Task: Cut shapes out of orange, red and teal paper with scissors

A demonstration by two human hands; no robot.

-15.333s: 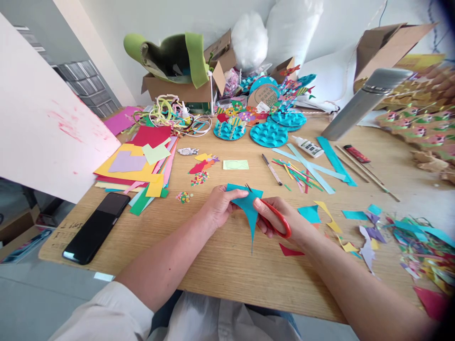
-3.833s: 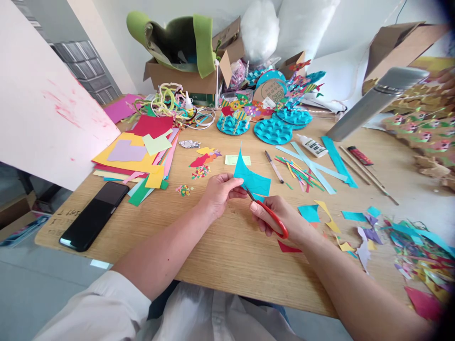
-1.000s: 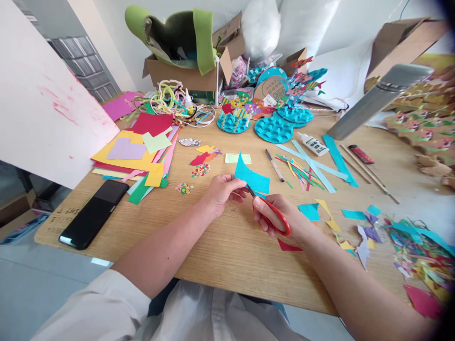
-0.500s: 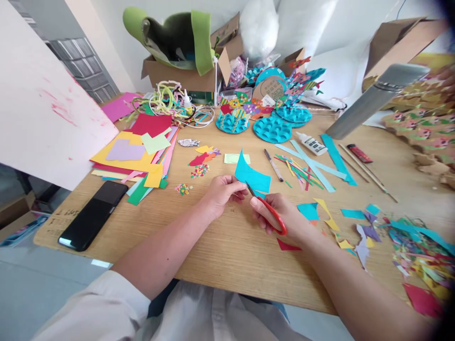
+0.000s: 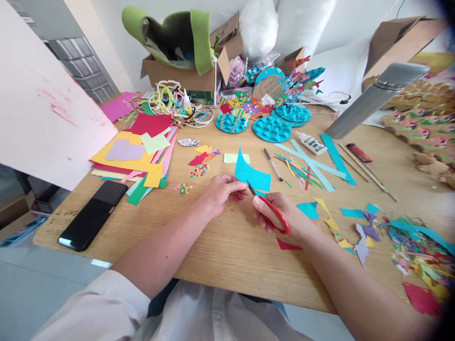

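Note:
A piece of blue paper (image 5: 253, 175) with a pointed upper corner is pinched at its lower left edge by my left hand (image 5: 226, 193). My right hand (image 5: 275, 213) grips red-handled scissors (image 5: 280, 219), their dark blades at the paper's lower edge beside my left fingertips. Part of the paper lies under the blades. Beyond the blue sheet is a pale green paper strip (image 5: 231, 158). Left of it lie cut paper fish shapes (image 5: 199, 158) and small heaps of coloured paper dots (image 5: 183, 189).
A black phone (image 5: 94, 215) and stacked coloured paper (image 5: 121, 163) lie left. Right are a pen (image 5: 273, 165), a glue bottle (image 5: 312, 143), thin paper strips (image 5: 302, 173), a leaning grey bottle (image 5: 377, 99) and paper scraps (image 5: 423, 255). Blue scalloped discs (image 5: 272, 129) and boxes stand behind.
The scissors and my right hand have shifted very slightly to the right. My left hand keeps its pinch on the blue paper, which has hardly moved.

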